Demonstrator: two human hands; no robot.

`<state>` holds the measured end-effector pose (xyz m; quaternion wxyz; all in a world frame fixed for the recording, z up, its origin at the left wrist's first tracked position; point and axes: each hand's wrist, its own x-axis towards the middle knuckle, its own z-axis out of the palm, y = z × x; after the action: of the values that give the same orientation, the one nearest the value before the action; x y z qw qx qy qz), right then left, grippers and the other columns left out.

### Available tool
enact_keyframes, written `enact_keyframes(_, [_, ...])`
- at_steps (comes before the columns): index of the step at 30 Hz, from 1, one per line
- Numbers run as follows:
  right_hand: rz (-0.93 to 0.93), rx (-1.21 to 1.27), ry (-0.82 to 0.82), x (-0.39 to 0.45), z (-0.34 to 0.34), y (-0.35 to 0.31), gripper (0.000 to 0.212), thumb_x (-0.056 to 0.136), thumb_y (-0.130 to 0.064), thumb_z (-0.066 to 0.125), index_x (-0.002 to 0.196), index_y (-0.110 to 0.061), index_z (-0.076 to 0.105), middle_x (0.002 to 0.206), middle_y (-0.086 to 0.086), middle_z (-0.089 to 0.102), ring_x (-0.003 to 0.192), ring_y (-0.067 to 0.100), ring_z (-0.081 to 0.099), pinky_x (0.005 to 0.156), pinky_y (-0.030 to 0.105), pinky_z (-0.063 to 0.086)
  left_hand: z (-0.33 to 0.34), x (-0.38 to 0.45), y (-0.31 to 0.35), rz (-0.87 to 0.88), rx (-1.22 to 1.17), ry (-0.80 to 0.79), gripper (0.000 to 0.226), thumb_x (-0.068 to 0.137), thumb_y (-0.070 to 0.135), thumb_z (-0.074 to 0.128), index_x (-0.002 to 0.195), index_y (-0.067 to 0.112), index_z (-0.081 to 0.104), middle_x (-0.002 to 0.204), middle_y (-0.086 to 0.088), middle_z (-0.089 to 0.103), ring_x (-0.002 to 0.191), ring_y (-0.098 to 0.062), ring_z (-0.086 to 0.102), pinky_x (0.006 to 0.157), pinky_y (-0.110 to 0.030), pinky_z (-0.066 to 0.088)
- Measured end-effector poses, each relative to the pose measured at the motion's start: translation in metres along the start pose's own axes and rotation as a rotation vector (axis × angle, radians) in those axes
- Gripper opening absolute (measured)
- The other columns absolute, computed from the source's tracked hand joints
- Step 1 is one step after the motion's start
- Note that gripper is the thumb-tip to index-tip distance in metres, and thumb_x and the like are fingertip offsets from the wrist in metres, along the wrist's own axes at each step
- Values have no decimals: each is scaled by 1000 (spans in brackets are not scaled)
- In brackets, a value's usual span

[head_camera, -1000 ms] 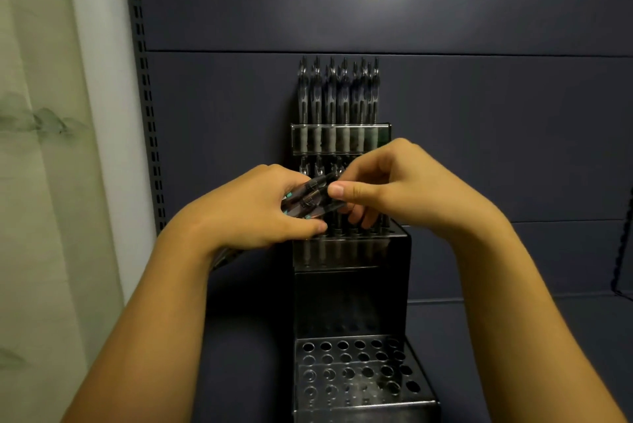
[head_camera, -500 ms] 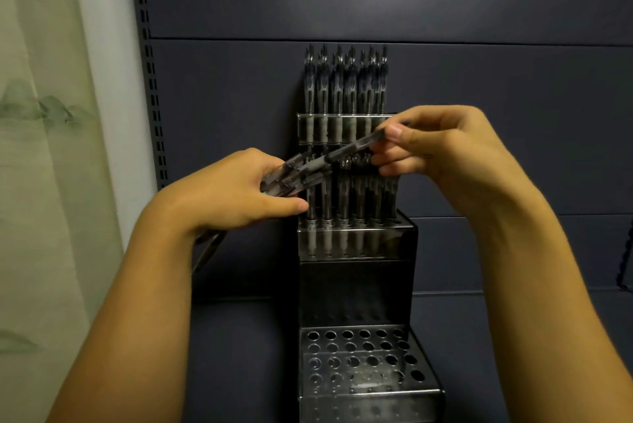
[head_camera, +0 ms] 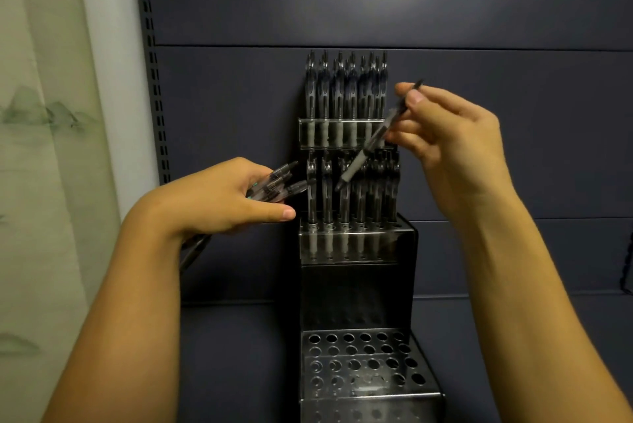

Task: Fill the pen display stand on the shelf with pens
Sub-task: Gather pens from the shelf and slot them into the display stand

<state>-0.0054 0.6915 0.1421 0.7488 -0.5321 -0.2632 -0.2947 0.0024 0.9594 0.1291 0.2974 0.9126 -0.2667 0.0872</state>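
Evidently to keep spares close, the left hand [head_camera: 226, 198] gripped a bundle of pens [head_camera: 281, 183] beside the tiered pen display stand [head_camera: 356, 292], while the right hand [head_camera: 448, 145] pinched one pen [head_camera: 373, 138], tip angled down toward the middle tier, whose rear holes looked filled.

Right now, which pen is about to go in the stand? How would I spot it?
Find the dark tiered pen stand against the shelf's back panel, its upper rows full of upright pens. Just right of its top rows is the right hand, pinching one pen. It is the only pen slanting across the upright ones with its tip pointing down-left; the left hand grips a whole bundle.
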Motion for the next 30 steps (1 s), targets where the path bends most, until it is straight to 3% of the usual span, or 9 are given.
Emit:
enact_keyframes(4, [-32, -178, -74, -7, 16, 10, 16, 96, -4, 64, 110, -1, 71, 86, 10, 73, 74, 17, 70, 73, 27, 60, -1, 0, -2, -23, -18, -4, 32, 84, 39, 76, 84, 11, 60, 55, 1, 44, 47, -15, 40, 45, -26, 34])
enact_keyframes(9, [-39, -327, -118, -8, 25, 24, 11, 93, -6, 70, 104, -7, 69, 85, 12, 71, 74, 20, 70, 76, 37, 63, -1, 0, -5, -39, -13, -3, 34, 83, 41, 77, 87, 11, 62, 58, -1, 47, 48, -17, 43, 48, -30, 37])
enact_keyframes(13, [-48, -360, -148, -11, 30, 26, 10, 94, -7, 70, 104, -8, 68, 89, 12, 71, 79, 21, 73, 75, 33, 62, 1, -1, -8, -47, -9, 7, 36, 85, 41, 76, 91, 8, 63, 60, -2, 51, 49, -16, 46, 49, -31, 38])
enact_keyframes(20, [-16, -434, -168, -8, 40, 21, 7, 93, -10, 71, 98, -13, 68, 90, 13, 73, 80, 27, 75, 78, 42, 63, 7, -12, -11, -78, 4, 18, 39, 87, 38, 76, 93, 3, 61, 60, 0, 50, 47, -12, 44, 47, -26, 38])
enact_keyframes(24, [8, -497, -175, -7, 43, 16, 7, 93, -11, 71, 99, -14, 67, 88, 10, 72, 78, 26, 75, 80, 44, 63, 6, -21, -14, -84, -24, 39, 40, 87, 39, 76, 87, 4, 57, 58, 2, 48, 48, -14, 44, 49, -30, 38])
enact_keyframes(30, [60, -559, -166, -8, 49, 6, 7, 94, -11, 71, 99, -12, 66, 94, 15, 71, 77, 24, 75, 79, 38, 63, 11, -32, -16, -50, 15, 119, 46, 86, 46, 75, 88, 4, 57, 61, 1, 51, 51, -13, 47, 54, -33, 40])
